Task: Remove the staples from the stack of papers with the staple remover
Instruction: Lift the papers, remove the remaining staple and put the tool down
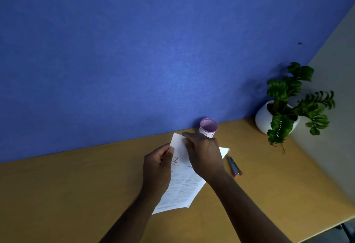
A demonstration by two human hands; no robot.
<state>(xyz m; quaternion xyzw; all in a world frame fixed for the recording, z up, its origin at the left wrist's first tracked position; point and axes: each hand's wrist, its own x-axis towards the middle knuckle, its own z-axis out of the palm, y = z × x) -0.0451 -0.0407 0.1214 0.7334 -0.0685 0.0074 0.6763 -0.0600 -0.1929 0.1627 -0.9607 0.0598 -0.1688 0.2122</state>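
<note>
A blue felt partition (134,51) fills most of the frame, and below it a tan wooden desk (67,194) runs across the lower half, its right edge cutting away towards the bottom right corner. The stack of papers (182,187) lies on the desk just right of centre, tilted so that its far corner points up towards the partition; I can read a large "2" and columns of small print on the top sheet.

My left hand (157,169) rests on the left edge of the stack, thumb on top of the page and fingers curled around the edge, so it is gripping the paper. My right hand (203,154) lies across the upper part of the stack, fingertips pointing to the upper left at the far corner. The fingers are bent down onto the sheet, but I cannot tell whether they pinch anything, since the back of the hand hides what is under them. A second white corner of paper sticks out to the right from beneath this hand.

Just right of the stack, near my right wrist, a slim grey and pink tool (235,167) lies on the desk; whether it is the staple remover I cannot tell. Behind my right hand stands a pink mesh cup (208,125) against the partition. A white pot with a green plant (288,106) sits at the far right.
</note>
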